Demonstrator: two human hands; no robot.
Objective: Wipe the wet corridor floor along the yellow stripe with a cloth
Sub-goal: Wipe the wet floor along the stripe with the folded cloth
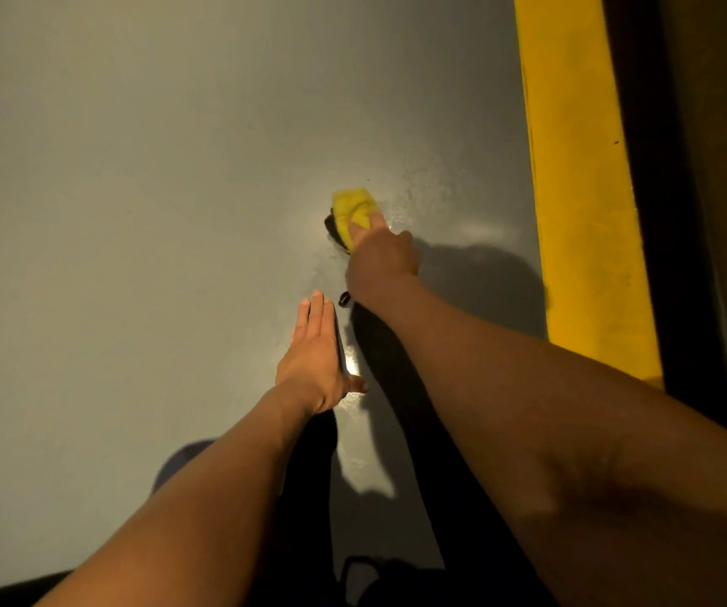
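One cloth (354, 211), two hands, possibly damp floor (134, 168)

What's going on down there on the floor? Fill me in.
A person is wiping a grey floor with a yellow cloth. The right hand presses the cloth onto a wet, glistening patch a little to the left of the yellow stripe. The left hand is held out open, fingers straight, nearer the body and holds nothing. Wet sheen shows around the cloth and beside the left hand.

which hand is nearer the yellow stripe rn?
Right. The right hand presses the yellow cloth on the wet floor, left of the yellow stripe. The left hand, fingers straight, sits farther left and nearer the person.
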